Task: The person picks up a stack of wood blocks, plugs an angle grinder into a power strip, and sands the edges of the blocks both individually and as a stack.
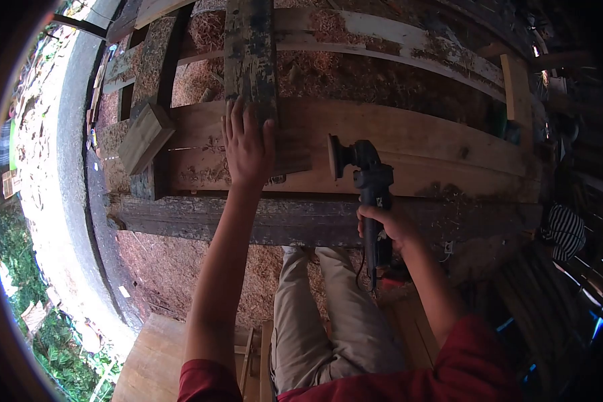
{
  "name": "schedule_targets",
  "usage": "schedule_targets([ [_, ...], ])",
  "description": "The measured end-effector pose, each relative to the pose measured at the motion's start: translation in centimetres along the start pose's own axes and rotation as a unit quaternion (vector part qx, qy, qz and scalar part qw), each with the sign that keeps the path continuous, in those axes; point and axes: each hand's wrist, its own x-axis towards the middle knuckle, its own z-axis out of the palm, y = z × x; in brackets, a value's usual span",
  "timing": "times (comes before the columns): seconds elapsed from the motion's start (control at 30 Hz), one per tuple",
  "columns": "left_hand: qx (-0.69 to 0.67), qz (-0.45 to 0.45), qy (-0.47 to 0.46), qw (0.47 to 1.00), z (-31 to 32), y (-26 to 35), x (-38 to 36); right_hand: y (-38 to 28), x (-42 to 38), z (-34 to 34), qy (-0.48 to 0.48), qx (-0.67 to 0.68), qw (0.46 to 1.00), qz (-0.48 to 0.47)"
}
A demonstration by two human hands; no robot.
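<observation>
My right hand is wrapped around the body of a black angle grinder, held over the front of the bench. Its round disc is turned to the left, towards my other hand. My left hand lies flat with fingers stretched out, at the near end of a dark, weathered board that runs away from me. Beside its wrist, a short greyish wood piece rests on the light brown plank. A cord hangs from the grinder's lower end.
A thick dark beam forms the bench's near edge. At the left, a wood block leans on another dark board. Shavings cover the ground and lie between the slats. Striped cloth shows at the right.
</observation>
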Motion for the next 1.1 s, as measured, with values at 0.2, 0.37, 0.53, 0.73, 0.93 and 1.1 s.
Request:
schedule_targets([
  [0.2,0.128,0.006,-0.030,0.991,1.8,-0.4,-0.1,0.2,1.4,1.0,-0.015,-0.017,1.000,0.011],
  [0.37,0.164,-0.009,-0.031,0.986,2.0,0.1,0.0,0.3,1.7,1.5,-0.010,-0.014,1.000,0.022],
  [0.53,0.156,-0.018,-0.022,0.987,2.1,1.1,-0.2,0.3,2.0,1.8,-0.010,-0.015,0.999,0.042],
  [0.73,0.080,0.006,-0.035,0.996,1.8,1.4,0.2,0.0,2.3,2.2,0.001,-0.022,0.999,0.045],
  [0.93,0.050,-0.029,-0.033,0.998,1.9,1.1,0.3,0.1,2.3,2.4,-0.008,-0.009,0.999,0.049],
  [1.1,0.147,-0.071,-0.052,0.985,2.2,1.9,0.7,0.3,2.5,2.2,-0.011,-0.012,0.999,0.041],
])
